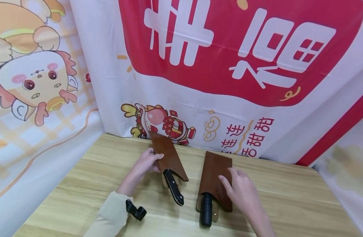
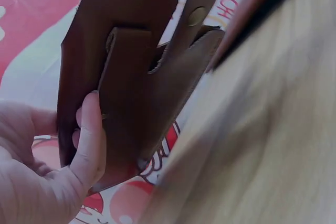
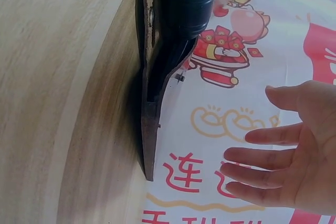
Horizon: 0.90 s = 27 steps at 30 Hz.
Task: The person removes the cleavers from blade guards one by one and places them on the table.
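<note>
My left hand [image 1: 148,160] grips the edge of a brown leather sheath [image 1: 168,151], thumb on its front face. A cleaver with a black riveted handle [image 1: 173,187] sits in this sheath, its blade hidden. The left wrist view shows the sheath's back [image 2: 136,93], with a belt loop and a snap strap [image 2: 197,17], tilted up off the table. A second brown sheath [image 1: 212,172] lies on the table, a ribbed black handle [image 1: 206,210] projecting from it. My right hand [image 3: 310,156] hovers over that sheath, fingers spread and apart from it.
Both sheaths are on or above a light wood table [image 1: 89,187]. A printed cloth [image 1: 193,89] hangs along its back edge, and another cloth [image 1: 36,138] on the left. A black mount [image 1: 136,210] sits on the left sleeve.
</note>
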Each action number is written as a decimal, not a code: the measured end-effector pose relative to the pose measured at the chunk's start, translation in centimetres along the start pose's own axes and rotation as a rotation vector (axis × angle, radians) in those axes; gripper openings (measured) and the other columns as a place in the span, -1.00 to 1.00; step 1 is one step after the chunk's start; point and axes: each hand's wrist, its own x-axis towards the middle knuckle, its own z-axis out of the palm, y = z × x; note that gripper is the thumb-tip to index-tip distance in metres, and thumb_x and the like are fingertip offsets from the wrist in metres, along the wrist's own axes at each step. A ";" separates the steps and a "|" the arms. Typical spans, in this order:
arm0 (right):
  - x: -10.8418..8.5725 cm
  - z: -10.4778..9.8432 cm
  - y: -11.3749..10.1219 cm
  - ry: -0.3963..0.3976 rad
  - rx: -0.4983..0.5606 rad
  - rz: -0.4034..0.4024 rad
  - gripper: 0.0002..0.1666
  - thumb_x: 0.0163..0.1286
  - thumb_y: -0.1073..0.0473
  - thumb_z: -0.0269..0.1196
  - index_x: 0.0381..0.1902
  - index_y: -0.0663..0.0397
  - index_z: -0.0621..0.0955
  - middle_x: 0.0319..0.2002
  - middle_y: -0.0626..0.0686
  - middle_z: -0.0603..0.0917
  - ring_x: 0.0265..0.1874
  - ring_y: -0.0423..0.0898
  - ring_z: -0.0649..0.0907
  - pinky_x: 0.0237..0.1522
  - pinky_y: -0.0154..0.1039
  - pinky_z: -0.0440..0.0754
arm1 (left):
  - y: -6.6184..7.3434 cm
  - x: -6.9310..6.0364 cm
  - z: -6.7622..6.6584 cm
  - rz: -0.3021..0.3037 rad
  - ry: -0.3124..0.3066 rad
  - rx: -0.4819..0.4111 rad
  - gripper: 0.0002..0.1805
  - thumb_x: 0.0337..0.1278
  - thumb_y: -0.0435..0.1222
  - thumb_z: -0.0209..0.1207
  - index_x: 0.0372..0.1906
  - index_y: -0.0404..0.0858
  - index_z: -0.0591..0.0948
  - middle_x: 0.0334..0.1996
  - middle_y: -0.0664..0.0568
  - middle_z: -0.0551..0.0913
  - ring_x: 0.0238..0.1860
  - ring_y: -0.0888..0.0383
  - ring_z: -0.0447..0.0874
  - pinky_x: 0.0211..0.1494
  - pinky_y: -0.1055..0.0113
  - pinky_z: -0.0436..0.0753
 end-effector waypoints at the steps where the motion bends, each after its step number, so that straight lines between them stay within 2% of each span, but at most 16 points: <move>1: 0.0 0.0 0.0 0.002 0.001 -0.002 -0.41 0.51 -0.03 0.32 0.18 0.42 0.58 0.08 0.47 0.65 0.09 0.38 0.64 0.10 0.31 0.61 | 0.2 -0.1 0.0 0.002 0.006 -0.024 -0.71 0.45 -0.31 0.15 0.04 -0.40 0.38 -0.32 -0.14 0.66 -0.51 0.13 0.66 -0.36 0.26 0.73; 6: 0.0 -0.2 -0.3 0.008 -0.004 -0.008 -0.42 0.50 -0.02 0.33 0.17 0.40 0.59 0.08 0.46 0.65 0.08 0.37 0.65 0.09 0.30 0.62 | 1.2 -0.7 0.2 0.021 0.064 -0.160 -0.64 0.48 -0.31 0.14 0.18 -0.41 0.36 -0.21 -0.10 0.67 -0.39 0.16 0.69 -0.29 0.31 0.70; 12: -0.2 -0.1 -0.5 0.046 0.009 -0.033 -0.44 0.46 0.00 0.38 0.15 0.37 0.60 0.04 0.42 0.68 0.04 0.35 0.67 0.05 0.28 0.64 | 2.2 -1.3 0.6 0.021 0.116 -0.307 -0.66 0.49 -0.32 0.15 0.16 -0.38 0.35 -0.27 -0.02 0.65 -0.38 0.18 0.65 -0.28 0.33 0.67; 21: -0.2 0.1 -0.8 0.077 0.029 -0.050 -0.45 0.41 0.03 0.43 0.17 0.29 0.60 -0.01 0.35 0.71 -0.05 0.28 0.71 -0.03 0.23 0.68 | 2.4 -1.5 1.0 -0.005 0.083 -0.425 -0.53 0.54 -0.32 0.10 0.37 -0.39 0.28 -0.07 -0.04 0.62 -0.23 0.18 0.65 -0.12 0.35 0.68; 27: -0.2 0.1 -1.3 0.041 0.036 -0.051 -0.43 0.39 0.00 0.45 0.18 0.23 0.59 -0.06 0.28 0.73 -0.11 0.20 0.73 -0.11 0.14 0.72 | 2.2 -1.4 1.1 -0.023 0.067 -0.529 -0.66 0.55 -0.37 0.08 0.27 -0.34 0.34 -0.16 0.03 0.65 -0.23 0.18 0.65 -0.12 0.34 0.68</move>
